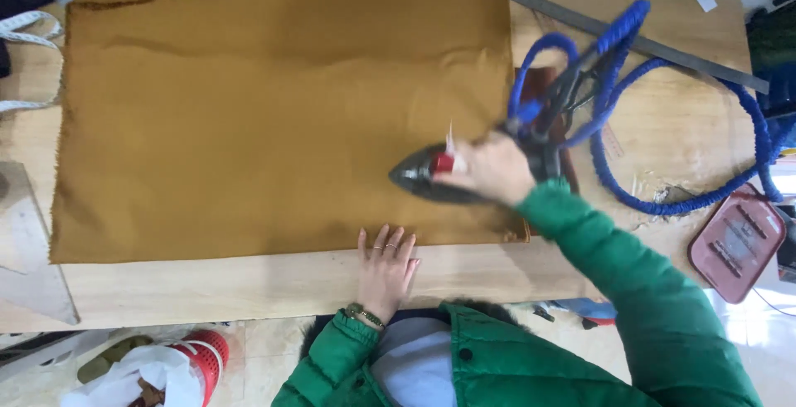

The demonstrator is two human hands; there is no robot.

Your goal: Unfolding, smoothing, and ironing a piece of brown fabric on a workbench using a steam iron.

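One mustard-brown rectangular cloth (274, 109), spread over the left and middle of the wooden table (249, 283). One dark pointed iron (427, 176) near the cloth's lower right corner. One blue braided hose (663, 125), looped toward the table's right edge. One long grey metal ruler (638, 42) along the far right. One reddish-pink rectangular iron rest (736, 241) at the right edge. Two hands: left hand (385, 270), right hand (491, 168)
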